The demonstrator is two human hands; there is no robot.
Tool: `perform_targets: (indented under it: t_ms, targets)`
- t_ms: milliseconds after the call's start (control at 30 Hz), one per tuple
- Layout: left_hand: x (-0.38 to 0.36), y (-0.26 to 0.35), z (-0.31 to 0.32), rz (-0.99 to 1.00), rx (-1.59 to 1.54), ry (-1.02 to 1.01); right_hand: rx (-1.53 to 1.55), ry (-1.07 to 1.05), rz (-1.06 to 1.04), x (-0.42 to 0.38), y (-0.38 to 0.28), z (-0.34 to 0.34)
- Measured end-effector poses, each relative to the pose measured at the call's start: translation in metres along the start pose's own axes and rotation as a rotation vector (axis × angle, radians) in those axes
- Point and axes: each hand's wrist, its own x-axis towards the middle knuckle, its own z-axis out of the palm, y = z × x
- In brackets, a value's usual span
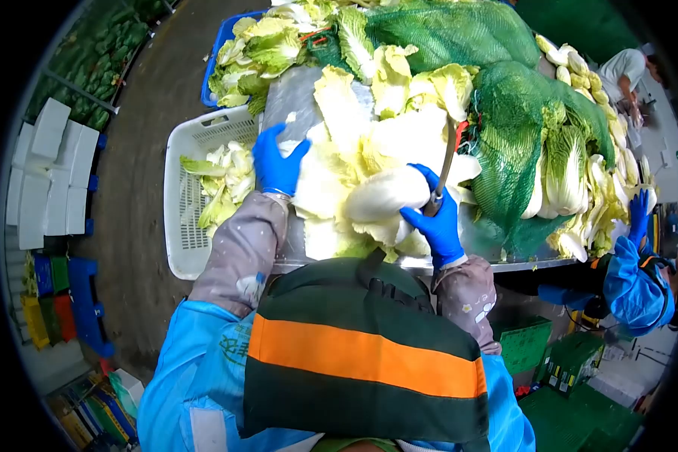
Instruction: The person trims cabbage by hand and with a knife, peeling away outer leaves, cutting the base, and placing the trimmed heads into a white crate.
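My left hand (279, 160), in a blue glove, is open, with thumb and fingers apart, above the left side of the leaf pile and near the white basket. My right hand (441, 224), also gloved in blue, grips a knife (450, 154) whose narrow, slightly curved blade points away from me. Its thumb and fingertips lie at the right end of a pale, trimmed napa cabbage (384, 197). Loose yellow-white cabbage leaves (339, 105) spread under and behind that cabbage on the metal table (282, 94).
A white basket (175, 162) with leaf scraps stands left; a blue crate (218, 56) of leaves is behind it. Green net bags (497, 143) of cabbages fill the right side. Co-workers (636, 282) are at the right and far right. Foam boxes (53, 132) are stacked far left.
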Motion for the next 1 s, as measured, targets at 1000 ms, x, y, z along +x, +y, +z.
perform_targets:
  t_ms: [1000]
  targets:
    - [-0.089, -0.016, -0.064, -0.390, 0.025, -0.504, -0.111, 0.228, 0.326, 0.034, 0.007, -0.018]
